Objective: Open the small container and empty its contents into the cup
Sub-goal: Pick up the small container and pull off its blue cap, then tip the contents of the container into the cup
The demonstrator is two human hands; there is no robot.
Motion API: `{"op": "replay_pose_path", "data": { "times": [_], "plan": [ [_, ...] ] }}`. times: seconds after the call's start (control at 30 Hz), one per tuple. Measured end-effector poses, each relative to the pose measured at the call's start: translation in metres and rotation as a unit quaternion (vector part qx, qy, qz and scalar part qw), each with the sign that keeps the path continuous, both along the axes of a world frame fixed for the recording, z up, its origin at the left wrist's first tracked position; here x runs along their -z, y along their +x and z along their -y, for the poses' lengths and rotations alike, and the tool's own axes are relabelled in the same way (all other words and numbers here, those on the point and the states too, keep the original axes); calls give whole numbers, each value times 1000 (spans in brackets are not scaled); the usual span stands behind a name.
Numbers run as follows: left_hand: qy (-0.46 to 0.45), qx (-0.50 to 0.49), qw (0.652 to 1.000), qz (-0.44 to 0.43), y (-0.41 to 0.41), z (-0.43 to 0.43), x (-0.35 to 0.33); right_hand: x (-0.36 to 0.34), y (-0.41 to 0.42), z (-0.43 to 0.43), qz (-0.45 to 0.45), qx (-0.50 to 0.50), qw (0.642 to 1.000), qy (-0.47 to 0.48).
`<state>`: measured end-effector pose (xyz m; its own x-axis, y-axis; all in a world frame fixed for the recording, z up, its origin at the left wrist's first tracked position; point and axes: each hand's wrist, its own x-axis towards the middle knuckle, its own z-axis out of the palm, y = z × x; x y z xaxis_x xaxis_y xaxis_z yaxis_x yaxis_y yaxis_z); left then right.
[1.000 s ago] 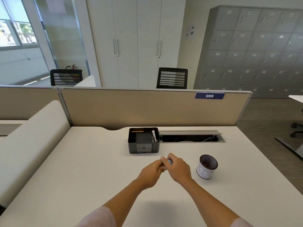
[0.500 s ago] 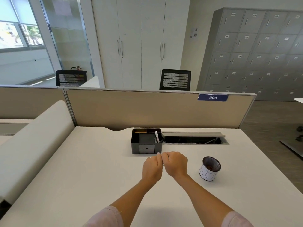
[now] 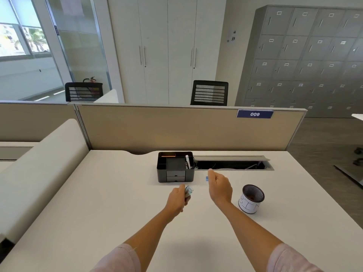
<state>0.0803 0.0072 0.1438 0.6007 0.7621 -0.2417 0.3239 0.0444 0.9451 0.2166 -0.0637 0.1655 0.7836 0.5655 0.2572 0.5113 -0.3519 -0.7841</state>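
Note:
My left hand (image 3: 177, 199) is closed around a small clear container (image 3: 189, 191), whose top end pokes out past my fingers. My right hand (image 3: 219, 186) is a short way to the right of it, pinching a small blue lid (image 3: 207, 178) between thumb and fingers. The two hands are apart, both above the white desk (image 3: 98, 213). The cup (image 3: 250, 199), a black mesh cup with a white paper label, stands on the desk just right of my right hand. What is inside the container is hidden by my fingers.
A black desk organiser (image 3: 175, 167) with small drawers stands behind my hands. Right of it is an open cable slot (image 3: 231, 165) in the desk. A beige partition (image 3: 176, 128) closes off the desk's far edge.
My hands were together on the container; now they have separated. The right hand has moved right and away with the blue lid, while the left keeps the container.

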Motion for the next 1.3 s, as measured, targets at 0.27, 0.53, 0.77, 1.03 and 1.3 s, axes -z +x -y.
{"op": "replay_pose_path", "data": {
  "times": [0.27, 0.53, 0.77, 1.03, 1.3],
  "plan": [
    [-42, 53, 997, -49, -16, -4, 28, 69, -8, 25, -273, -102, 913, -285],
    [-19, 95, 992, -83, -31, -10, 66, 120, -23, 54, -239, -82, 935, -248],
    [2, 87, 993, -84, -36, -7, 79, 126, -26, 56, -218, -68, 942, -247],
    [7, 84, 992, -98, -37, -5, 87, 135, -29, 58, -208, -70, 936, -276],
    [-11, 94, 991, -91, -41, 1, 94, 141, -33, 58, -243, -70, 925, -284]
  ]
}}
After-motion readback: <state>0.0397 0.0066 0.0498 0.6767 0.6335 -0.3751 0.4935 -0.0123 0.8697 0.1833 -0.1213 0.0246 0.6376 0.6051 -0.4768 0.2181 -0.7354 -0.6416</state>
